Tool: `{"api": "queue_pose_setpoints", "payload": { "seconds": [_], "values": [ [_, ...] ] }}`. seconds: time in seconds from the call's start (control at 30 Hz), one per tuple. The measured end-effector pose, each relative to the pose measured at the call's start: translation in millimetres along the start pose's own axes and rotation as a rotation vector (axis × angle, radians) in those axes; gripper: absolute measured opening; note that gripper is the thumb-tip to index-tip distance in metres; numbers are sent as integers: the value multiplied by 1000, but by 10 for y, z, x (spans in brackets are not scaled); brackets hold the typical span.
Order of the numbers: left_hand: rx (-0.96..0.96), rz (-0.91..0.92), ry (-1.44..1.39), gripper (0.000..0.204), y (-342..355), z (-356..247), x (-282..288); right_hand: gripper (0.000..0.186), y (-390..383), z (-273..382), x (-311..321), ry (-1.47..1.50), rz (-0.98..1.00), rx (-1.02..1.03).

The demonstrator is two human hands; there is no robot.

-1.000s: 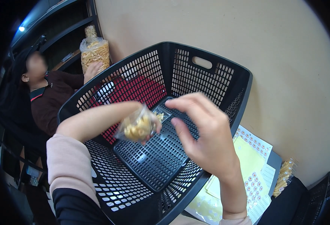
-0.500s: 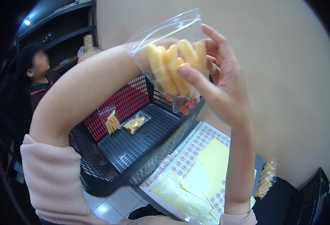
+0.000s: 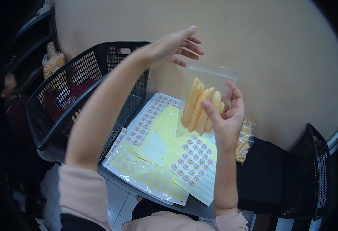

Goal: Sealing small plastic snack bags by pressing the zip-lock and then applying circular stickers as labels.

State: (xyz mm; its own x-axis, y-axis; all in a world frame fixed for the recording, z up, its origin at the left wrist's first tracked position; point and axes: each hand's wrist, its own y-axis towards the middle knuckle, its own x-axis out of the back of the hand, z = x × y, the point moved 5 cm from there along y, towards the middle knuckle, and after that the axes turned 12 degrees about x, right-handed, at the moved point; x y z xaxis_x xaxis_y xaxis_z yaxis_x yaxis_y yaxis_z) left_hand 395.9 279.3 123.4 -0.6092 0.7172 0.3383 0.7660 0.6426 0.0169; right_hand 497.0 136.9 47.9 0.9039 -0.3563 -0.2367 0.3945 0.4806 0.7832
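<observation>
By the right hand [image 3: 232, 123], a clear plastic bag [image 3: 205, 81] is pinched between thumb and fingers at its right side. The bag is held upright above the table [image 3: 138, 188]; through its thin, glossy film, smooth, pale-yellow snack sticks [image 3: 194, 106] are seen, long and rounded. The left hand [image 3: 173, 49] is held loosely spread and empty near the bag's upper left corner; whether the film is touched cannot be told.

Beneath, the table is covered by overlapping glossy sticker sheets [image 3: 140, 119] with rows of small round prints, and by matte yellow paper [image 3: 168, 120]. To the right, another packet of sticks [image 3: 243, 145] is laid beside smooth black material [image 3: 263, 173]. On the left, a black basket [image 3: 103, 57] of rigid, slotted plastic is seen; beyond it, a bulging bag of snacks [image 3: 53, 66] is placed.
</observation>
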Motion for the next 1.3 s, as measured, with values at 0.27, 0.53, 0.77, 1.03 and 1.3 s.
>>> {"api": "queue_pose_setpoints", "payload": {
  "seconds": [0.27, 0.53, 0.77, 1.03, 1.3],
  "values": [
    [-308, -249, -443, 21, -849, 758, -919, 64, -586, -77, 94, -111, 39, -15],
    [-265, -377, -389, 12, -1223, 1046, -950, 20, -766, -140, -49, 208, 99, -185],
    [-249, -469, -464, 12, -1423, 1236, -910, 7, -907, -238, -259, 231, 128, -248],
    [-220, -541, -502, 21, -1433, 1343, -841, 7, -934, -341, -365, 298, 184, -289],
    [-302, -534, -421, 29, -1446, 1329, -857, 7, -901, -283, -322, 120, 215, -137]
  ]
}}
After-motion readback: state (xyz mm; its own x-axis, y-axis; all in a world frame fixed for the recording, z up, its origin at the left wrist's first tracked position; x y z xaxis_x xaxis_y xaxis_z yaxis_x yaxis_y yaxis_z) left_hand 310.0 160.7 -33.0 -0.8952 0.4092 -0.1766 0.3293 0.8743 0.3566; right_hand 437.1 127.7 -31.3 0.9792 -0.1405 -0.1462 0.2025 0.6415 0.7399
